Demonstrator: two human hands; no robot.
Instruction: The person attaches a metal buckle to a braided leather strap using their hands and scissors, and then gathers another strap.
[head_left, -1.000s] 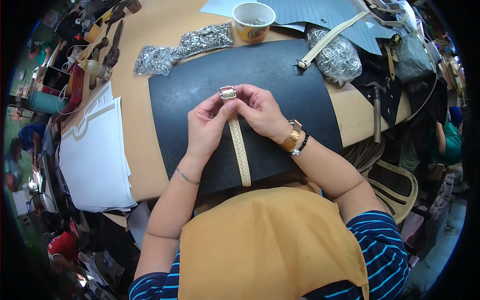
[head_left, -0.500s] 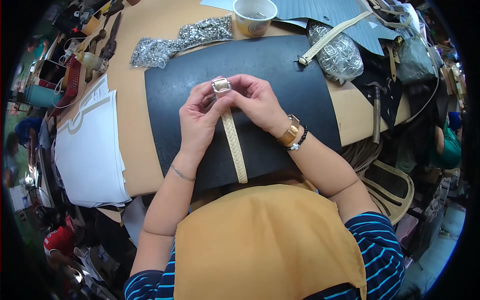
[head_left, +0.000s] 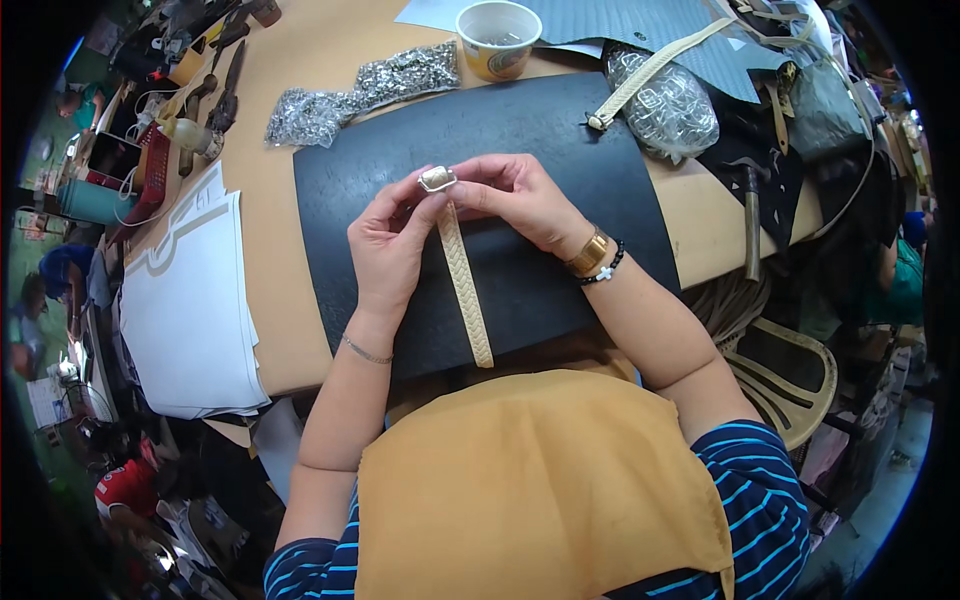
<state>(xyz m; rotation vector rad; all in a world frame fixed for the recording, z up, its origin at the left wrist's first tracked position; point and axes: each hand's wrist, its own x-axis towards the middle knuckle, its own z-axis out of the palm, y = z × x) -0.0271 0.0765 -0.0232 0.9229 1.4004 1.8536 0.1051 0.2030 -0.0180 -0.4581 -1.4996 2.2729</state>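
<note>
Between my two hands is a silver buckle (head_left: 437, 180) fitted at the end of a cream braided belt (head_left: 462, 285). My left hand (head_left: 388, 235) pinches the buckle end from the left, its thumb just under the metal frame. From the other side my right hand (head_left: 520, 200) grips the same end, with thumb and fingertips against the buckle. The belt's tail hangs down toward me over a black mat (head_left: 560, 270). My fingers hide how the strap passes behind the buckle.
Bags of small metal hardware (head_left: 405, 75) lie beyond the mat, beside a white tub (head_left: 500, 40). A bag of buckles (head_left: 665, 105) and another braided strap (head_left: 655, 75) sit at the far right. A hammer (head_left: 752, 220) rests on the right; white sheets (head_left: 190, 310) lie on the left.
The buckle has tipped so its face shows flatter, and it sits slightly further left. Both hands keep their hold on it.
</note>
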